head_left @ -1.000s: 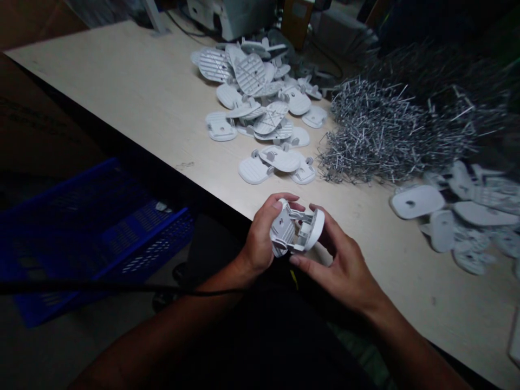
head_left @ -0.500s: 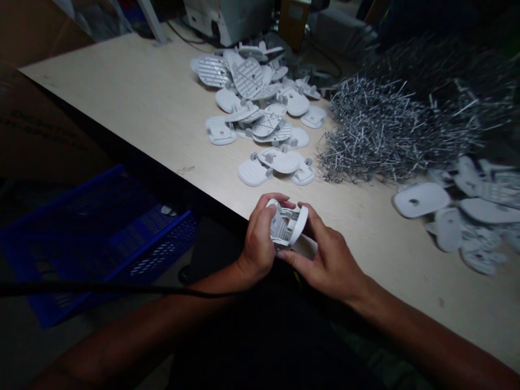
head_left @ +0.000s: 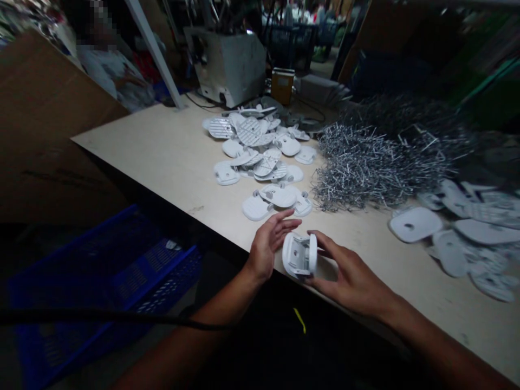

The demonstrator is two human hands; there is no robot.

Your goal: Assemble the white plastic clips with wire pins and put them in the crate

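Observation:
My right hand (head_left: 351, 279) grips a white plastic clip (head_left: 299, 254) between thumb and fingers at the table's front edge. Two rounded plates make up the clip, facing each other with a gap between them. My left hand (head_left: 266, 246) is just left of the clip, fingers stretched out and apart, with nothing in it. Whether its fingertips touch the clip I cannot tell. Beyond my hands lies a heap of loose white oval plates (head_left: 254, 149), some ribbed side up. A big pile of thin bent metal wire pieces (head_left: 369, 162) lies to its right.
More white plates (head_left: 416, 225) lie at the right of the table (head_left: 154, 157). A blue plastic crate (head_left: 122, 287) stands below at the left, crossed by a dark cable (head_left: 122, 317). A cardboard box (head_left: 52, 119), a grey machine (head_left: 235, 67) and a person (head_left: 101, 70) are farther back.
My left hand has let go of the clip and opened beside it. My right hand keeps the clip, now more upright. The camera view has tilted up, showing more background.

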